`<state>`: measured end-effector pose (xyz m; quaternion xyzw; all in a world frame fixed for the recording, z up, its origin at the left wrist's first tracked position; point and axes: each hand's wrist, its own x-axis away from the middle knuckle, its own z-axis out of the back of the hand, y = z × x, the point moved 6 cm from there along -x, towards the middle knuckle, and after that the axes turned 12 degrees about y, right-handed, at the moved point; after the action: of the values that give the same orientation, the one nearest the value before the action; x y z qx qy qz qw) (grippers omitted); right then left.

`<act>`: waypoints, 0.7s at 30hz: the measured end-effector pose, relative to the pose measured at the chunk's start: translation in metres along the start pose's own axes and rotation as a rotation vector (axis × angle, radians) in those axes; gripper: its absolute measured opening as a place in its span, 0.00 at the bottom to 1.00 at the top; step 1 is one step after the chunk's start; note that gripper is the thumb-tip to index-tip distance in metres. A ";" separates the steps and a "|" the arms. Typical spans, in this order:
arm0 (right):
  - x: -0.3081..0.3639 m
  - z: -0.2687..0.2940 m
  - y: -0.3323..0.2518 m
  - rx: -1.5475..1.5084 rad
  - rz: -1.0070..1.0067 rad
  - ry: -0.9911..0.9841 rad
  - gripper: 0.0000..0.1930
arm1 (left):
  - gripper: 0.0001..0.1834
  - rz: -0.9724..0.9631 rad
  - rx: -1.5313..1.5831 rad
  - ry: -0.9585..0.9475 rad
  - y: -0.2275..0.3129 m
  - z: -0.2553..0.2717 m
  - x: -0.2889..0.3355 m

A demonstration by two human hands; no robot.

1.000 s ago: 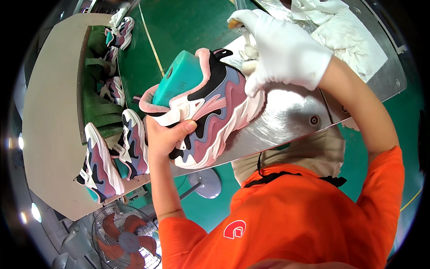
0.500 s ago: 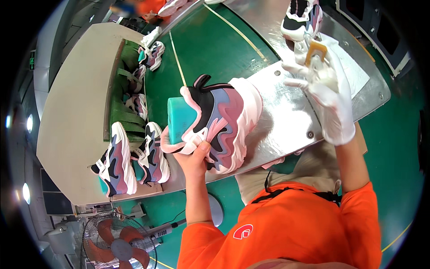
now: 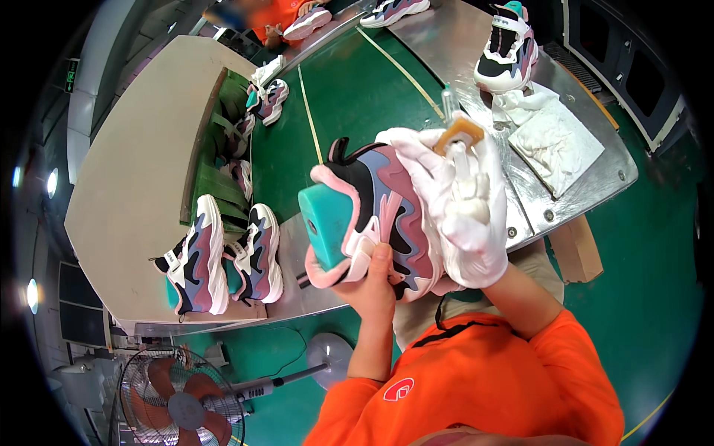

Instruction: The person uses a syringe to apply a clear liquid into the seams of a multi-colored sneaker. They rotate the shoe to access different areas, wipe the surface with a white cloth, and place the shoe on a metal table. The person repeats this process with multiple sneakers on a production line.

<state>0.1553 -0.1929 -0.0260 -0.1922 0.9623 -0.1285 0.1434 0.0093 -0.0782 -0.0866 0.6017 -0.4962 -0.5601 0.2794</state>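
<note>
A pink, blue-grey and black sneaker (image 3: pixel 405 212) with a teal last (image 3: pixel 323 219) inside is tilted in front of me, its pale sole to the right. My bare left hand (image 3: pixel 372 282) grips it by the strap, thumb on top. My right hand (image 3: pixel 465 208), in a white glove, is against the sole side and hides most of it. Its fingers are curled around a clear, syringe-like tube (image 3: pixel 448 104) with an amber flange (image 3: pixel 460 134). Part of that tube is hidden by the glove.
Two similar sneakers (image 3: pixel 199 256) (image 3: pixel 256 253) stand at the left by a green-lined rack (image 3: pixel 212 175). Another sneaker (image 3: pixel 508 52) and white cloths (image 3: pixel 556 141) lie on the metal table (image 3: pixel 610 175). A green belt (image 3: pixel 335 89) runs beyond; a fan (image 3: pixel 186 409) stands lower left. Another person (image 3: pixel 279 15) works at the far end.
My right hand has moved left and down from above the cloths to the sneaker's sole, still holding the tube. The sneaker and left hand have shifted slightly right in the view.
</note>
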 end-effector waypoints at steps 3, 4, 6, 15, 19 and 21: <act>-0.025 -0.010 0.001 -0.028 -0.001 0.040 0.43 | 0.43 0.005 -0.019 -0.017 -0.010 0.006 0.005; -0.037 -0.012 0.000 -0.017 -0.012 0.051 0.42 | 0.43 0.050 -0.034 -0.030 0.003 -0.002 0.010; -0.065 -0.010 -0.009 0.022 0.059 0.009 0.40 | 0.43 0.088 -0.039 -0.043 0.011 -0.009 0.013; -0.068 0.016 -0.065 0.598 0.368 0.051 0.47 | 0.09 0.039 0.013 0.026 0.030 -0.017 -0.002; -0.051 0.029 -0.069 0.859 0.306 -0.036 0.51 | 0.08 0.146 0.090 0.023 0.017 -0.012 -0.016; -0.045 0.034 -0.074 0.944 0.327 -0.124 0.53 | 0.10 0.218 0.122 -0.016 0.015 -0.016 -0.019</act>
<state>0.2306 -0.2468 -0.0247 0.0397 0.8064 -0.5138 0.2901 0.0220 -0.0699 -0.0619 0.5554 -0.5940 -0.5000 0.2977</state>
